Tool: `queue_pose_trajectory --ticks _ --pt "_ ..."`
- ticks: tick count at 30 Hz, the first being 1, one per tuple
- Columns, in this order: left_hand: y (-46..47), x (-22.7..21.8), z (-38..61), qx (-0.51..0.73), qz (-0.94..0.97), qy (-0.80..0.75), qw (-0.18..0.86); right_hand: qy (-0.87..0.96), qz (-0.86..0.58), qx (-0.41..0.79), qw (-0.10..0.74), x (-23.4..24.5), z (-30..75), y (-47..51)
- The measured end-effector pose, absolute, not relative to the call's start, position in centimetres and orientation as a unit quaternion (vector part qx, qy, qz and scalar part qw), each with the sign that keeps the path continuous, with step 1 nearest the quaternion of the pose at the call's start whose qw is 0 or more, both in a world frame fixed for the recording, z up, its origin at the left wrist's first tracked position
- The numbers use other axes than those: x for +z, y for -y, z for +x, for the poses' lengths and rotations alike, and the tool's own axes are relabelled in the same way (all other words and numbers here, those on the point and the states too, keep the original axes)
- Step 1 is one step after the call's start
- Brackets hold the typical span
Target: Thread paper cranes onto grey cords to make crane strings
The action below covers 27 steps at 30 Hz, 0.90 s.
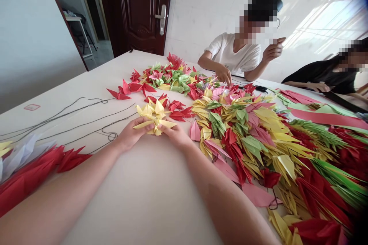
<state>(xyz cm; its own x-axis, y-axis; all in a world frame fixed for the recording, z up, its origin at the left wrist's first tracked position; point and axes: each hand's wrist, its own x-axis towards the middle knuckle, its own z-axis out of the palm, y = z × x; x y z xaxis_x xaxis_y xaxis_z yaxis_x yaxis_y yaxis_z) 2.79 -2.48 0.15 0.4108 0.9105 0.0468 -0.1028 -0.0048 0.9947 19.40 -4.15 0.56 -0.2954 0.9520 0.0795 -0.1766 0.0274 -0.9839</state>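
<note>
My left hand (132,134) and my right hand (175,134) both grip a bunch of yellow origami paper cranes (153,120) above the white table (149,187). The bunch sits between my fingers, its pointed wings sticking out on all sides. Thin dark cords (94,124) lie on the table just left of my left hand. A large heap of folded cranes (238,138) in red, yellow, green and pink spreads just right of my right hand. Strings of red and pale cranes (34,164) lie beyond my left forearm.
A seated person in a white shirt (234,51) handles cranes across the table, and a person in black (322,78) sits at the right. Long strips of folded cranes (322,138) cover the table's right side. A dark wooden door (138,11) stands behind.
</note>
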Motion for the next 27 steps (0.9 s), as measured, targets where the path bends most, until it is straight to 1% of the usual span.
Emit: queue_pose_trajectory --ticks 4,8,20,23,27 --pt "2.5 0.4 3.0 0.422 0.545 -0.334 0.643 0.519 -0.334 0.612 0.495 0.1 19.3 4.0" --pt "2.5 0.5 3.0 0.419 0.525 -0.317 0.670 0.510 -0.317 0.626 0.497 -0.3 19.2 3.9" --pt "2.9 0.6 3.1 0.415 0.582 -0.345 0.609 0.533 -0.334 0.610 0.482 -0.6 19.4 3.9" --pt "2.9 0.5 3.1 0.415 0.576 -0.331 0.622 0.529 -0.341 0.609 0.483 -0.6 19.4 3.9" --pt "2.9 0.5 3.2 0.426 0.541 -0.317 0.652 0.497 -0.338 0.618 0.507 -0.8 19.2 3.8"
